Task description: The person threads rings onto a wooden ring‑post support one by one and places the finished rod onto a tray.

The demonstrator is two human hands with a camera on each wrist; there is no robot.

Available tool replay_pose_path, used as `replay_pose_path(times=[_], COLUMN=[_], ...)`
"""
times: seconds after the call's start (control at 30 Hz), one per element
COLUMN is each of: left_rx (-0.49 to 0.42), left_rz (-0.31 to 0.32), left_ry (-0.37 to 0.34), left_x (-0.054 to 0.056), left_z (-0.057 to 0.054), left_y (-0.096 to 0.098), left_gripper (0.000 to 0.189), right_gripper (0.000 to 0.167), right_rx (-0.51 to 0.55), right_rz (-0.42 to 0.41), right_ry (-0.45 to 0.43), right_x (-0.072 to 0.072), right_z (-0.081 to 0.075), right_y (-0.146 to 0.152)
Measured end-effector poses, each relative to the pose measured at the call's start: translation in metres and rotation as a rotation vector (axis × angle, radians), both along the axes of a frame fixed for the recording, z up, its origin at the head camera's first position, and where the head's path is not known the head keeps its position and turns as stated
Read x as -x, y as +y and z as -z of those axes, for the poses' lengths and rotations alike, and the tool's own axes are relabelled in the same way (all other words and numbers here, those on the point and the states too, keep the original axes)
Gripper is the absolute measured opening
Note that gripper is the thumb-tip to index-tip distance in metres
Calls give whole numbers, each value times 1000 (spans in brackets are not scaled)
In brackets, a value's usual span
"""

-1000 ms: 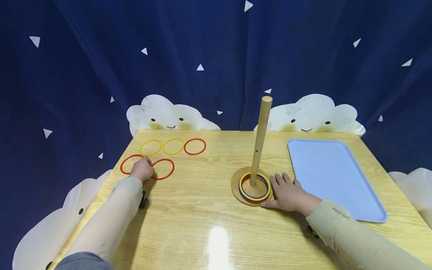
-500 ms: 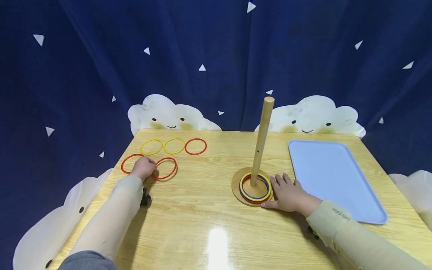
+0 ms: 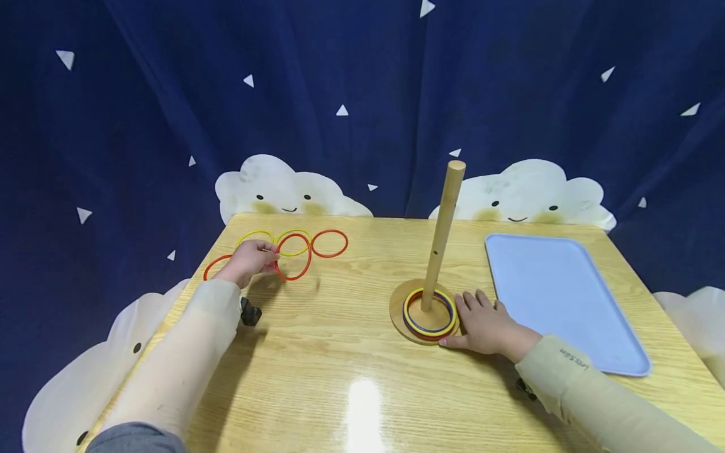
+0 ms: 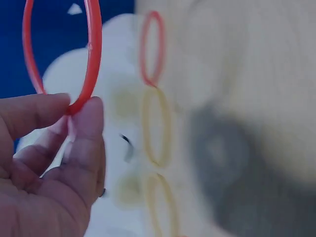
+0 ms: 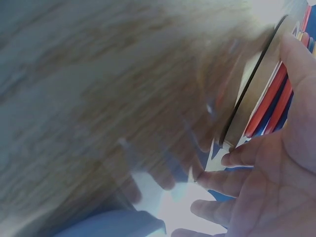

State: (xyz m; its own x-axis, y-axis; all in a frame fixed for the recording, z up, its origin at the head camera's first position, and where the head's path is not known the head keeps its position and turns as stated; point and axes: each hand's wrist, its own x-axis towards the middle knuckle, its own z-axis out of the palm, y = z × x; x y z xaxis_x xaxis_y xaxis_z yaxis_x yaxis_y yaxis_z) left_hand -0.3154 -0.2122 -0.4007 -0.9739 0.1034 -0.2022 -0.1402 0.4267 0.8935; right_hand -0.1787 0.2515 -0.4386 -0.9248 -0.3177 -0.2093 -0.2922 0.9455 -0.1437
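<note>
A red ring (image 3: 309, 254) is pinched between the thumb and fingers of my left hand (image 3: 252, 258), raised over the far left of the table. In the left wrist view the red ring (image 4: 94, 52) stands upright from the fingertips. My right hand (image 3: 481, 324) rests against the right side of a round wooden base (image 3: 399, 308), fingers spread and thumb at its front edge. From that base rises a tall wooden pole (image 3: 438, 245), leaning slightly right in the head view. Around its foot lie several stacked rings (image 3: 411, 329), yellow on top, with blue and red below.
Two yellow rings (image 3: 255, 231) and a red ring (image 3: 330, 257) lie in a row at the back left. Another red ring (image 3: 206, 270) is partly hidden by the left hand. A pale blue tray (image 3: 557, 296) lies at the right, beyond the right hand.
My left hand has lifted the red ring off the table and moved it up and slightly right. The right hand has stayed at the base.
</note>
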Motion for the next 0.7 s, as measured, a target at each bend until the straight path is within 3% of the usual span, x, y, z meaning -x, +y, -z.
replay_pose_path(times=[0.17,0.33,0.47,0.7], left_rx=[-110,-215,-340,-540], left_rz=[-4,53,103,167], left_ry=[131,216,234,199], left_x=[4,2,-7,-20], left_z=[-30,-60,-78,-109], left_y=[23,52,77,115], left_gripper=[18,14,9,8], right_gripper=[110,111,111,108], right_rx=[-8,21,31,5], right_rz=[-4,-15,-26,-22], right_ry=[16,45,19,2], right_x=[-1,-1,-1,-1], right_z=[3,4,6,-1], right_y=[0,1,2,0])
